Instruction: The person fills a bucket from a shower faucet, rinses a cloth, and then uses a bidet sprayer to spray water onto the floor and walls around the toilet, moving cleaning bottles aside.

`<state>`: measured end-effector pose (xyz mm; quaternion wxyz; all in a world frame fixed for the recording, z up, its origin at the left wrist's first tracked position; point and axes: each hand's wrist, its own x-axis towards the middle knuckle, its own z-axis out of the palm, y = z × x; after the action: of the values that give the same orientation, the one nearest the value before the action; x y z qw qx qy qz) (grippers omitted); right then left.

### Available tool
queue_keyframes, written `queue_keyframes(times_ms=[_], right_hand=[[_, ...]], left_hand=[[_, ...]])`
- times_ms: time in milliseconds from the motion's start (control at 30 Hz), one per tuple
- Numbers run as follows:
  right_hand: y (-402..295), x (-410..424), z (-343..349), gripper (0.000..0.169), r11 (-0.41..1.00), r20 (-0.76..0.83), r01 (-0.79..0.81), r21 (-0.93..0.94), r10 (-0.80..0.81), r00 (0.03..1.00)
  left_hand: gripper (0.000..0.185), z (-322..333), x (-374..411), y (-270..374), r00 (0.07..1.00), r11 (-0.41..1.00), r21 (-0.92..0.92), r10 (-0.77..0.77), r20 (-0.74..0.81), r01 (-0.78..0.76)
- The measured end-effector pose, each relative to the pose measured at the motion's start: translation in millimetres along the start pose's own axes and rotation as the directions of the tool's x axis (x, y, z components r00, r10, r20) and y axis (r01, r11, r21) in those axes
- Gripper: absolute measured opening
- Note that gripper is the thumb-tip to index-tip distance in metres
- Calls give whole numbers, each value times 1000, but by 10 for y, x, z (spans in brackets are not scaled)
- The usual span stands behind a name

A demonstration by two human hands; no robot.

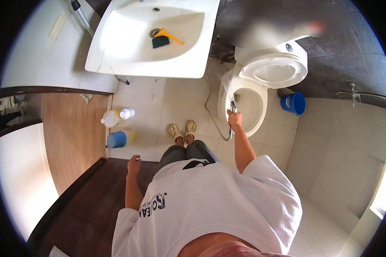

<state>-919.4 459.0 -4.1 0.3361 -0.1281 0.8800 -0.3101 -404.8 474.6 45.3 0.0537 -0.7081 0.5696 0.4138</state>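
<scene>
My right hand [234, 119] grips a chrome bidet sprayer [233, 107] over the front left part of a white toilet bowl [253, 109]. Water jets from its head towards the back left side of the toilet. A grey hose [209, 99] loops from the sprayer's lower end back to the wall. The toilet's seat and lid [275, 71] are raised. My left hand [134, 164] hangs at my left side, with its fingers partly curled; nothing is plainly seen in it.
A white washbasin [186, 66] holds a dark green scouring pad [160, 42] and a yellow-orange handled tool [172, 36]. Bottles [111, 118] and a blue container [116, 139] stand by the wooden door [77, 135]. A blue bucket [293, 103] is right of the toilet.
</scene>
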Motion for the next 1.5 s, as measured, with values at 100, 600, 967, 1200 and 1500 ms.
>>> queue_keyframes(times_ms=[100, 600, 967, 1200, 1500], right_hand=[[-95, -137, 14, 29, 998, 101, 27, -53, -21, 995], [-716, -593, 652, 34, 318, 715, 734, -600, -197, 670], [-1209, -804, 1154, 33, 231, 711, 750, -620, -238, 662], [-1515, -1210, 1596, 36, 150, 782, 805, -574, -191, 593], [-2078, -1252, 2224, 35, 216, 674, 744, -633, -320, 666]], left_hand=[[25, 87, -29, 52, 999, 995, -89, -46, 13, 47], [23, 541, -408, -404, 975, 961, -193, -216, -60, 201], [24, 1220, -602, -1005, 917, 791, -513, -398, -16, 334], [24, 1503, -567, -1406, 891, 716, -605, -454, -25, 348], [20, 1043, -652, -1185, 856, 679, -627, -515, -35, 383]])
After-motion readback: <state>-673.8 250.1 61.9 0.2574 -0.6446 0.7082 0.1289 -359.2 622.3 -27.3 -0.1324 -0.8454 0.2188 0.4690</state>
